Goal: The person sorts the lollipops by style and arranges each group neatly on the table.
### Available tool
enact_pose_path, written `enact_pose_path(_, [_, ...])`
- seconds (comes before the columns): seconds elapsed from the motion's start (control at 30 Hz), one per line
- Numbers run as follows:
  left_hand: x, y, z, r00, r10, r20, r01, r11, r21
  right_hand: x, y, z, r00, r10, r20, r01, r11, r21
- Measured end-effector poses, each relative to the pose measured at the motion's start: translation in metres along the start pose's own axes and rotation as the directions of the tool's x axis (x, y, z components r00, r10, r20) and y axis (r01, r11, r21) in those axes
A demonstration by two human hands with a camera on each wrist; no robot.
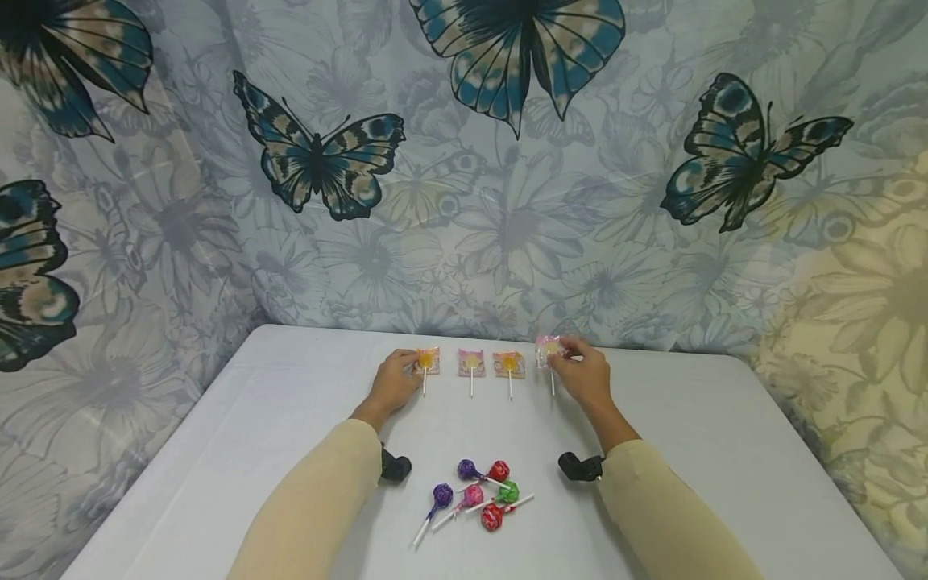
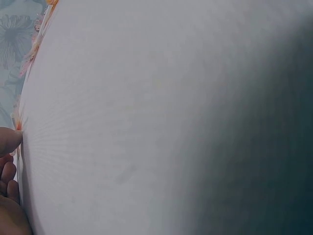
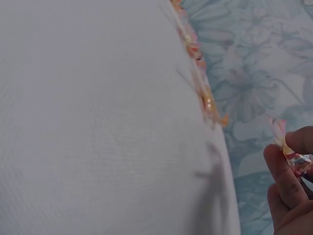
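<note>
Near the table's far edge, a row of flat lollipops in clear printed wrappers lies with white sticks toward me. My left hand [image 1: 395, 380] is at the left end, thumb and fingers pinching the side of an orange-yellow lollipop [image 1: 428, 360]. My right hand [image 1: 586, 377] pinches a pink-wrapped lollipop [image 1: 548, 350] at the right end; the right wrist view shows its wrapper [image 3: 279, 129] between thumb and fingers, raised off the cloth. Between the hands are a pink-wrapped lollipop [image 1: 471, 362] and an orange one [image 1: 510, 364].
Nearer to me is a loose cluster of round lollipops: purple ones [image 1: 442, 495], a pink one [image 1: 474, 495], a green one [image 1: 509, 491] and red ones [image 1: 491, 517]. A white cloth covers the table [image 1: 290, 387]. Behind it hangs a butterfly-print curtain [image 1: 507, 201].
</note>
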State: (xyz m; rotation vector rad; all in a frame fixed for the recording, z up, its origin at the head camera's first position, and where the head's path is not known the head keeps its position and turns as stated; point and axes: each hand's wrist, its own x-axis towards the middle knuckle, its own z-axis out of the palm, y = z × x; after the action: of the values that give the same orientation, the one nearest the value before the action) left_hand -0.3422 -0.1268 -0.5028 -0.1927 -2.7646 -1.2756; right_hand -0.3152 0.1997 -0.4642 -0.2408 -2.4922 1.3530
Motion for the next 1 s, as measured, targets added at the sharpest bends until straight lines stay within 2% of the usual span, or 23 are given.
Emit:
enact_pose_path(0.33, [0.000, -0.002, 0.002, 1.000, 0.013, 0.002, -0.013, 1.000, -0.002, 0.003, 0.012, 0.008, 1.000, 0.012, 0.006, -0.011, 0.998, -0.065])
enact_pose_path(0.73, [0.000, -0.001, 0.002, 1.000, 0.005, -0.009, -0.005, 1.000, 0.015, 0.007, 0.022, 0.013, 0.999, -0.014, 0.033, 0.019, 0.988, -0.154])
enact_pose_path(1.0, [0.000, 0.000, 0.001, 1.000, -0.001, -0.005, 0.001, 1.000, 0.015, 0.009, 0.026, 0.015, 0.995, 0.025, 0.093, -0.003, 0.972, -0.234])
